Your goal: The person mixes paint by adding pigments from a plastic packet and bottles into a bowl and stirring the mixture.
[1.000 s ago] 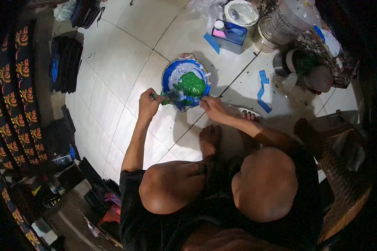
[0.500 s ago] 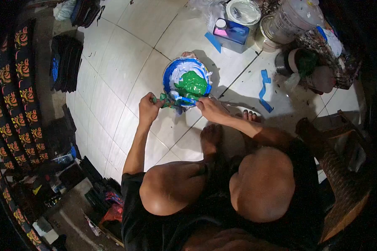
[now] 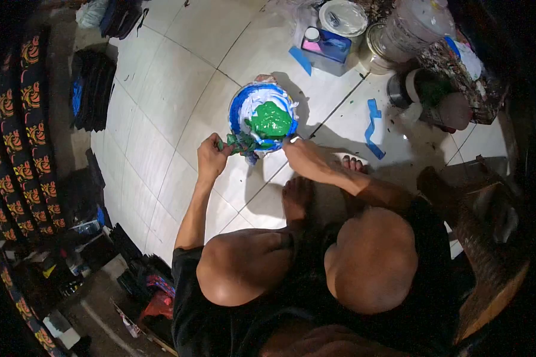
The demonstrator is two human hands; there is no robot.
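A round tub (image 3: 234, 107) with a blue-smeared rim stands on the floor, holding white paste and a thick pool of green paint (image 3: 272, 121). Left of its near edge, my left hand (image 3: 212, 159) pinches a crumpled, green-stained piece (image 3: 240, 143), perhaps plastic or rag, that reaches over the rim. My right hand (image 3: 307, 159) is closed at the tub's near right edge. A narrow, paint-smeared blue tool (image 3: 269, 143) runs from its fingers toward the crumpled piece; its exact kind is unclear, and my fingers hide its end.
Behind the tub are a bottle with a white cap (image 3: 326, 44), a white-topped can (image 3: 343, 18) and a large cloudy container (image 3: 417, 27). Blue strips (image 3: 372, 131) lie on the tiles at right. Dark stacked pieces (image 3: 94, 89) stand at left; my bare feet (image 3: 298, 196) are near the tub.
My right hand has turned and shifted slightly right, and less of the blue tool shows. My left hand stays almost in place with the crumpled piece. The whole view has shifted slightly.
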